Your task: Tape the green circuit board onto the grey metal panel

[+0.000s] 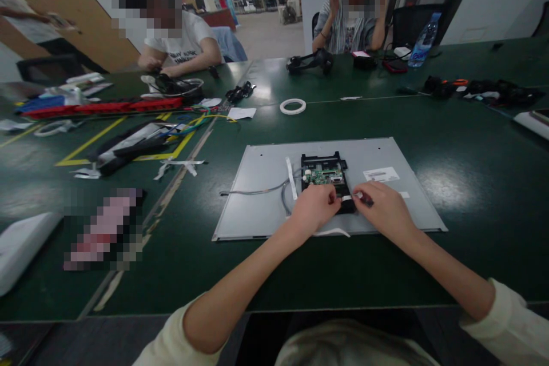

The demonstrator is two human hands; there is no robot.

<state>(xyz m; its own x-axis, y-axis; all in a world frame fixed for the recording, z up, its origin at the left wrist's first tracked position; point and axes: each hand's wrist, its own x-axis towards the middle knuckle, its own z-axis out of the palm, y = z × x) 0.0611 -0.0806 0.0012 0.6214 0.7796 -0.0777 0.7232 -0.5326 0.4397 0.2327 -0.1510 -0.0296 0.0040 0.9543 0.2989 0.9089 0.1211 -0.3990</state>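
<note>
A flat silver panel [257,206] lies on the table in front of me. On it sits a black frame [322,155] carrying a green circuit board [322,176]. My left hand [315,206] is closed over the frame's near left part, fingertips pinched; what they hold is hidden. Close on its right, my right hand [384,206] pinches the end of a short white strip [346,198], seemingly tape, at the frame's near right corner. A grey cable [251,191] runs left from the frame. Another white strip [291,178] is on the panel beside it.
A white tape roll [293,106] lies beyond the panel. Left are a phone [105,223], taped black bundle [132,146] and wires. Two people [184,40] [351,23] sit across the green table [480,183]; a water bottle [424,40] stands far right.
</note>
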